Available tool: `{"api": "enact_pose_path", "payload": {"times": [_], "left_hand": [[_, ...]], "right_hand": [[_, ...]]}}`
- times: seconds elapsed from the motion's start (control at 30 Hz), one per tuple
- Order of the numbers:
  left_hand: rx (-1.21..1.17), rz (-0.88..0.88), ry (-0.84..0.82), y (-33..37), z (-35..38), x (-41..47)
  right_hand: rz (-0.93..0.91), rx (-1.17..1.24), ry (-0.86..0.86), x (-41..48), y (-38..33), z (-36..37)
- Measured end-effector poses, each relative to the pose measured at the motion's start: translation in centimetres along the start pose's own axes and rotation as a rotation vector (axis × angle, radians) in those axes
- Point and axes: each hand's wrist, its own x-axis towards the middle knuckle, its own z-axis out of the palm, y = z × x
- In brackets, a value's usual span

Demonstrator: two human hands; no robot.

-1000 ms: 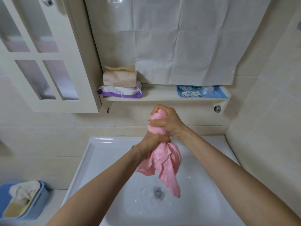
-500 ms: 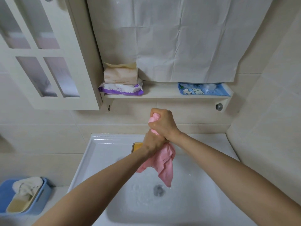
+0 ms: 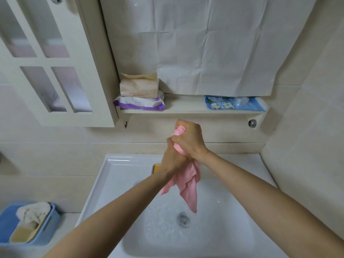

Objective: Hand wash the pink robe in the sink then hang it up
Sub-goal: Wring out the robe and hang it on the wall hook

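A person's right hand clamps around the upper end of a bunched pink robe, fingers curled tight, with a knob of fabric poking out above the knuckles. Directly below and touching it, the left hand grips the same twisted length of cloth, so the two fists stack one on the other. Both bare forearms reach in from the bottom of the frame.

The loose end of the robe hangs from under the fists in a crumpled point, held in the air over the white sink. Its tip appears just beside the drain, and water lies rippled in the basin around the drain. A yellow-orange object, mostly hidden behind the left hand, sits on the sink's back ledge; what it is cannot be told.

On the wall behind, a narrow shelf carries a beige tissue pack stacked on a purple-and-white pack at its left end and a flat blue pack at its right. A creased white sheet hangs above the shelf. A white cabinet door with frosted panes stands to the left. Low on the left, a blue basket holds a pale cloth.
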Motion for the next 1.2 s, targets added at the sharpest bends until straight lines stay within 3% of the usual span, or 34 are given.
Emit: {"api": "enact_pose_path", "payload": {"times": [0.1,0.23,0.4,0.57,0.73,0.83,0.97,1.07,1.2], "left_hand": [[0.021,0.135,0.218,-0.1,0.8,-1.1],[0.076,0.169,0.186,0.8,1.4,-0.7],[-0.217,0.037,-0.01,-0.2,0.4,0.3],[-0.525,-0.053,-0.232,-0.3,-1.4,-0.2],[-0.484,-0.036,-0.312,-0.2,-3.2,-0.2],[-0.46,-0.044,-0.418,0.7,-3.9,-0.4],[-0.523,-0.101,-0.493,1.3,-4.1,-0.7],[-0.624,-0.142,-0.469,1.1,-3.3,-1.4],[-0.624,-0.126,-0.413,1.4,-2.6,-0.4]], "right_hand": [[0.068,0.071,0.087,0.1,0.1,0.0],[0.168,0.328,0.045,-0.4,-0.1,0.1],[0.153,0.594,-0.124,-0.8,0.0,-0.7],[0.087,0.568,-0.392,-1.4,-0.6,-1.5],[0.052,0.535,-0.688,0.6,-0.4,-3.7],[0.052,0.651,-0.879,1.6,-0.4,-4.9],[0.08,0.697,-0.962,1.6,-0.9,-4.6],[0.043,0.647,-0.905,0.9,-1.4,-4.3],[0.094,0.657,-0.553,0.4,-0.7,-2.8]]}}
